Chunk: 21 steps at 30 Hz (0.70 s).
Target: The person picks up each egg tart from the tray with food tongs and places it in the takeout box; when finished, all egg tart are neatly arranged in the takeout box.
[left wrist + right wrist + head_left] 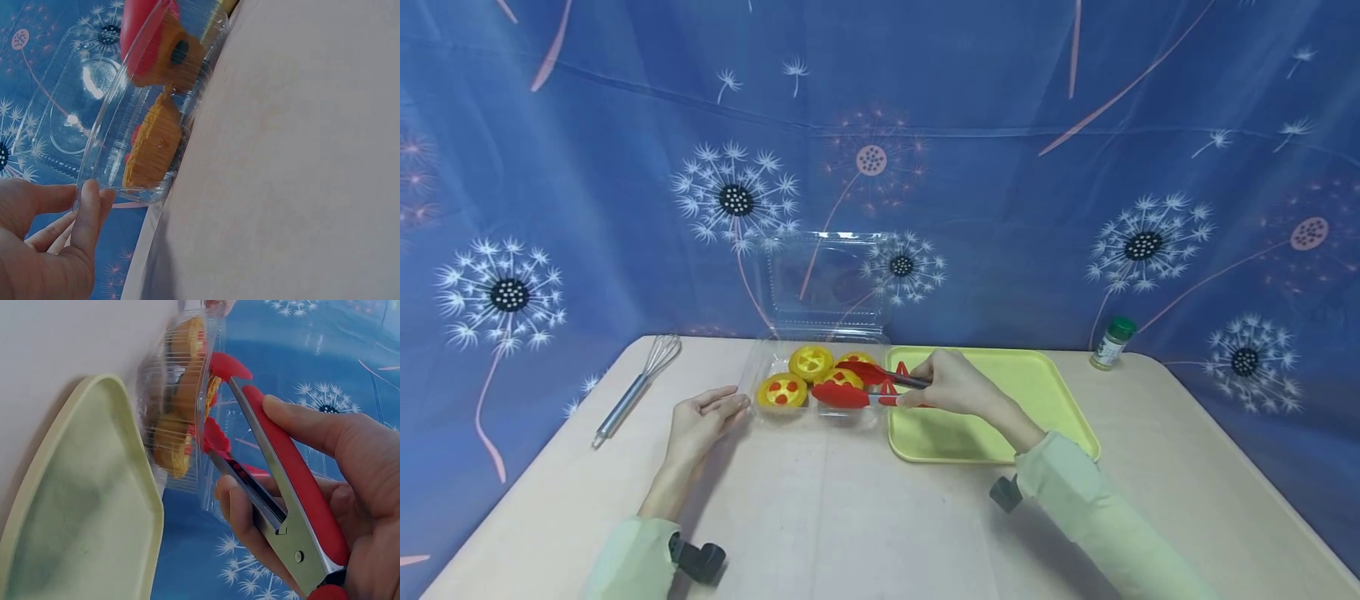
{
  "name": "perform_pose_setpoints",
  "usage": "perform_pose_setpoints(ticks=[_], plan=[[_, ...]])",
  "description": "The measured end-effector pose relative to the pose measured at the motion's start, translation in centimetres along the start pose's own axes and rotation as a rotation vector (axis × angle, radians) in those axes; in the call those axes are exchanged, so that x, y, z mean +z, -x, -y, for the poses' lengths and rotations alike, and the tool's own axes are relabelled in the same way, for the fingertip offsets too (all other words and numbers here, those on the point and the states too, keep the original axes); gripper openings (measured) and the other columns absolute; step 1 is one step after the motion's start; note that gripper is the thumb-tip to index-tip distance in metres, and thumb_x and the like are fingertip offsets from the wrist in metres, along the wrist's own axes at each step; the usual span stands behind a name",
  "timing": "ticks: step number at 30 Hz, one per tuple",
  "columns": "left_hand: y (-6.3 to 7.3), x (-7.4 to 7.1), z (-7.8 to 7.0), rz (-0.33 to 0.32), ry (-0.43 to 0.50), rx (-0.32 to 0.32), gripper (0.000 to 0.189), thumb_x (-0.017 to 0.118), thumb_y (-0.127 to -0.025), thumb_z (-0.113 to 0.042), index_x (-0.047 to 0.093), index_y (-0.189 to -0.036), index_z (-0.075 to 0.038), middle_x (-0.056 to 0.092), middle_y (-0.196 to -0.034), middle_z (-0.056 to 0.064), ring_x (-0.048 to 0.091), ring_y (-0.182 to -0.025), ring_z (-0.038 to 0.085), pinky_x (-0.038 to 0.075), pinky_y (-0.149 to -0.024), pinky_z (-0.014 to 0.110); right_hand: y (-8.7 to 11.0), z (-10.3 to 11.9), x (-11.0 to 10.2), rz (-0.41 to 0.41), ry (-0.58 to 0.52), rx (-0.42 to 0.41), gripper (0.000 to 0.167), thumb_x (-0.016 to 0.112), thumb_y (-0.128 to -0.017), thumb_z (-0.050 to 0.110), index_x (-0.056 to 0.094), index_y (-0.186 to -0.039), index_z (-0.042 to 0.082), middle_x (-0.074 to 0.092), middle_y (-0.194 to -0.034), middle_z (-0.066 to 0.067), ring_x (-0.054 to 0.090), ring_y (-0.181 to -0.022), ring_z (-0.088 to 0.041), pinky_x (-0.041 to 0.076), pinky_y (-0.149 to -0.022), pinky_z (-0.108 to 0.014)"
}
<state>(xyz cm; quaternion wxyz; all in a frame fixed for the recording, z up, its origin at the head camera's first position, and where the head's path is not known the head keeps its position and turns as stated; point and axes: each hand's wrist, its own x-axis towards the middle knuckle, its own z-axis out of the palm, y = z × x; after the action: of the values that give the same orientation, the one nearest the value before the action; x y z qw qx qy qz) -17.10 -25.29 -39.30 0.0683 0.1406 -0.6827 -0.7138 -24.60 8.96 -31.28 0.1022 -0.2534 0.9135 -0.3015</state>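
Observation:
A clear plastic clamshell container (820,417) stands with its lid (827,287) raised at the back. Several yellow toy egg tarts (782,390) with red pieces on top sit in it. My left hand (703,425) pinches the container's left rim between thumb and fingers, seen closely in the left wrist view. In my right hand (958,383) is a pair of red-tipped metal tongs (300,494), gripped by the handles. The tongs' spread tips reach over the container's rim, on either side of the front right tart (841,377).
A pale yellow tray (1022,446) lies right of the container, under my right hand. A whisk (632,397) rests at the table's left side. At the back right stands a green-capped spice jar (1112,343). A blue dandelion-patterned cloth (1000,225) hangs behind the table.

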Motion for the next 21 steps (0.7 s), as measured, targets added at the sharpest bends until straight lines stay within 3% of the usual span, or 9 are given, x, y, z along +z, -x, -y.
perform_pose_setpoints(ticks=[8,14,21], plan=[[-0.04,-0.01,-0.07,0.008,0.013,-0.002,0.047,0.054,-0.098,-0.003,0.04,-0.138,0.016,0.063,-0.122,0.02,0.067,-0.083,-0.002,0.056,-0.089,0.017,-0.22,0.24,0.18,-0.046,0.118,-0.07,0.027,0.084,-0.076,0.026,0.066,-0.062,0.013,0.029,-0.048,0.01,0.021,-0.046,-0.007,0.012,-0.043,-0.02],[0.01,-0.04,-0.09,0.009,0.023,-0.003,0.047,0.055,-0.098,-0.003,0.039,-0.139,0.015,0.068,-0.115,0.013,0.067,-0.084,-0.002,0.056,-0.089,0.018,-0.45,0.37,0.18,-0.027,0.147,-0.048,0.021,0.084,-0.076,0.026,0.07,-0.068,0.013,0.032,-0.049,0.009,0.022,-0.046,-0.007,0.015,-0.043,-0.02],[-0.01,-0.01,-0.14,0.003,0.011,-0.014,0.047,0.054,-0.098,-0.004,0.04,-0.14,0.014,0.061,-0.125,0.02,0.067,-0.084,-0.003,0.056,-0.089,0.018,-0.55,0.18,0.14,-0.025,0.148,-0.048,0.024,0.084,-0.076,0.03,0.069,-0.069,0.013,0.032,-0.05,0.009,0.022,-0.047,-0.008,0.014,-0.044,-0.02]])
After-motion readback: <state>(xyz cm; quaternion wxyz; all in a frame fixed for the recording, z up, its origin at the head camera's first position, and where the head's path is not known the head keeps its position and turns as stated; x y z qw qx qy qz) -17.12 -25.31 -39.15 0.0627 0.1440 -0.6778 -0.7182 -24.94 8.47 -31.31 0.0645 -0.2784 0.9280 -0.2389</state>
